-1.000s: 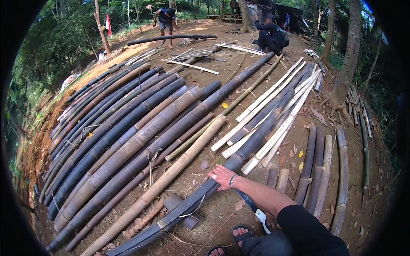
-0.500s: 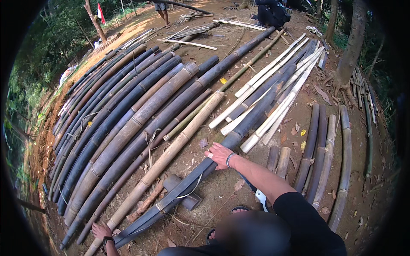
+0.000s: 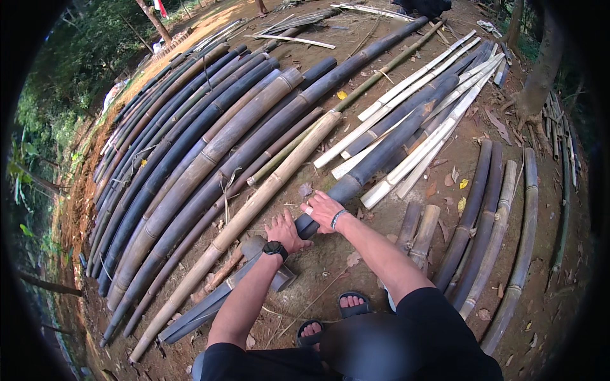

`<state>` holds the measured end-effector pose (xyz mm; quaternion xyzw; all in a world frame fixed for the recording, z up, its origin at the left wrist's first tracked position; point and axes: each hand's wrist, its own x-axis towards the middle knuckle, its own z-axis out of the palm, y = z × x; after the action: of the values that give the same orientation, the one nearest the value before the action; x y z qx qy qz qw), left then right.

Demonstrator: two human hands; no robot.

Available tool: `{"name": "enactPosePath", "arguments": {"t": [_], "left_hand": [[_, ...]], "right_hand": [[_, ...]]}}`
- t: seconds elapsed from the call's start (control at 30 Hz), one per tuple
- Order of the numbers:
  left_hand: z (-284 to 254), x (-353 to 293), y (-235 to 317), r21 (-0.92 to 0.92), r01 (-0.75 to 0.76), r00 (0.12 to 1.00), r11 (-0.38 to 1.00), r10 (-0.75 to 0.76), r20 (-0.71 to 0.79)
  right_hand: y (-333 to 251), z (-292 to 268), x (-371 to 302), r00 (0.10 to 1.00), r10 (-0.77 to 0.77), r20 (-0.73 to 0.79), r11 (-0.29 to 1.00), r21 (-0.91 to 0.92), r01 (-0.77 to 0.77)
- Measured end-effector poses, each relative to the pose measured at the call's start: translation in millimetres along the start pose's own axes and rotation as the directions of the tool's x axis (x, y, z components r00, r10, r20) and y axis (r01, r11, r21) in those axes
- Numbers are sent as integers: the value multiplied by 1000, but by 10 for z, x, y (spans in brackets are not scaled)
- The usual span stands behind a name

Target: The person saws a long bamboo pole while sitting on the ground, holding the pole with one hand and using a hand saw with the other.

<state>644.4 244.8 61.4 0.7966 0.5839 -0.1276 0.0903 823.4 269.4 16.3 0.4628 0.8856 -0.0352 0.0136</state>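
Observation:
A long dark bamboo pole (image 3: 372, 168) slants from near left to far right, its near end split lengthwise into strips (image 3: 198, 312). My right hand (image 3: 323, 213), with a ring and a bracelet, is closed over the pole about midway. Just beside it on the near-left side, my left hand (image 3: 286, 232), wearing a black watch, lies across the split part with its fingers spread. Beneath the pole, a short piece of thick bamboo (image 3: 283, 278) rests crosswise on the ground, partly hidden by my left forearm. Both palms hide where they touch the pole.
Many dark bamboo poles (image 3: 190, 168) lie side by side on the left, with a tan pole (image 3: 273, 190) nearest me. Pale split strips (image 3: 413, 168) lie beyond my right hand. Shorter bamboo lengths (image 3: 473, 216) lie at right, near a tree trunk (image 3: 539, 79). My sandalled feet (image 3: 353, 303) are below.
My left hand has moved from the pole's near end up and right, beside my right hand. The right hand stays on the pole. The view has shifted slightly, showing more of my feet.

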Motion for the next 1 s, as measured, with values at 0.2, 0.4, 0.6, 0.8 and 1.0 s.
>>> {"name": "enactPosePath", "arguments": {"t": [0.2,0.4,0.6,0.8,1.0], "left_hand": [[216,105,164,-169,96,995,981,-89,48],[155,127,162,-114,105,993,988,-98,65],[191,112,158,-81,109,992,991,-103,70],[160,141,169,-56,98,991,994,-93,99],[170,124,174,-61,111,990,992,-106,91]], "right_hand": [[113,90,-102,998,2,-56,1000,3,-2],[48,-118,-155,1000,10,-14,996,-85,-11],[33,-400,-1343,721,592,-360,703,668,-244],[-760,857,-2942,536,839,95,403,555,-728],[-1023,1144,-3240,434,766,475,245,409,-879]]}}
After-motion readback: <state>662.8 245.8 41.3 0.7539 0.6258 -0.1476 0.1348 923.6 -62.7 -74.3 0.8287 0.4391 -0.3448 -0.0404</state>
